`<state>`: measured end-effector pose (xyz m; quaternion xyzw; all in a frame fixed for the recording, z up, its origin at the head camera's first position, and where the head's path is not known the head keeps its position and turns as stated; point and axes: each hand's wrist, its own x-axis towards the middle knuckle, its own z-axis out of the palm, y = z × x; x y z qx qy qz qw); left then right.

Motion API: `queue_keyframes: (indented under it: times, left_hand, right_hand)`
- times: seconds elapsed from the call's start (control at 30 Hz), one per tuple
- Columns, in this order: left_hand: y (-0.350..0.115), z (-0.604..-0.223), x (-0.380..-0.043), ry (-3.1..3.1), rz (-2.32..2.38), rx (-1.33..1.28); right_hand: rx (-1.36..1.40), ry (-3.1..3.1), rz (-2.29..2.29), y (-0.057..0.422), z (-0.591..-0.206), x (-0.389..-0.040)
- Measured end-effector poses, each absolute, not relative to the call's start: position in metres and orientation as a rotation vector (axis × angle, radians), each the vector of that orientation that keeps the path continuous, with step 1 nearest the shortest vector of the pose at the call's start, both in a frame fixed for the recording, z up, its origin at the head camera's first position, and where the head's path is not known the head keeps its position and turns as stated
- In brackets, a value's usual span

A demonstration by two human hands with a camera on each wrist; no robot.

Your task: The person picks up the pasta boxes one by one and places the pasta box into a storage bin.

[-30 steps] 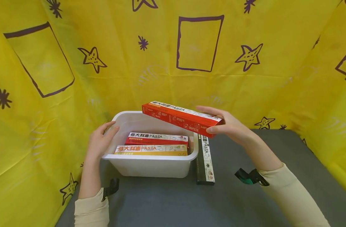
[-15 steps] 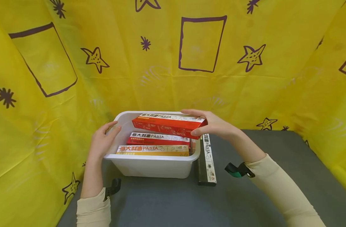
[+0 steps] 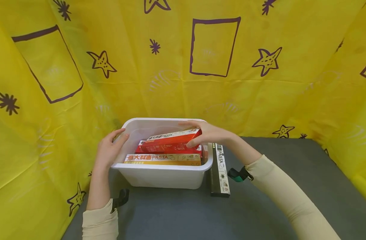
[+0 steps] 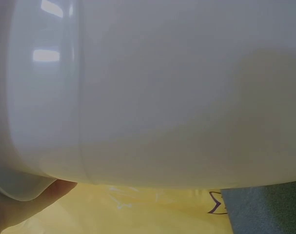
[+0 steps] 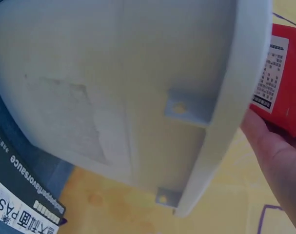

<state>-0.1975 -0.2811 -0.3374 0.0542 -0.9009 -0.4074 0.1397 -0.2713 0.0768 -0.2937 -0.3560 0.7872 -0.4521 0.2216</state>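
My right hand (image 3: 212, 135) grips the right end of a red pasta box (image 3: 167, 145), thumb on the near side and fingers on the far side. That box slants inside a white plastic bin (image 3: 158, 176), its left end low and its right end raised. Under it lies another red pasta box (image 3: 139, 147), mostly covered. A yellow pasta box (image 3: 161, 158) lies along the bin's near wall. My left hand (image 3: 106, 151) holds the bin's left rim, and the left wrist view is filled by the bin's outer wall (image 4: 162, 97). The right wrist view shows the held box's red end (image 5: 289, 92).
A black pasta box (image 3: 220, 175) lies lengthwise on the dark grey table (image 3: 176, 213), close against the bin's right side. A yellow patterned cloth (image 3: 164, 96) hangs behind the bin and on both sides.
My right hand has moved left and down, carrying the red pasta box from above the bin's right rim into the bin. Its right end now tilts up. My left hand stays at the rim.
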Motion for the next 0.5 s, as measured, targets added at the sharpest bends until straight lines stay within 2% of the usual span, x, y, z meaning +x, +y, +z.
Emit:
queue_keyframes:
  times: [0.33, 0.5]
  left_hand:
    - [-0.279, -0.338, -0.199, -2.580, -1.230, 0.147]
    - [-0.281, -0.340, -0.199, -2.571, -1.230, 0.148]
  right_hand:
    - [-0.995, 2.410, -1.389, 0.086, -0.304, -0.289]
    - [-1.013, 2.583, -1.461, 0.097, -0.312, -0.284]
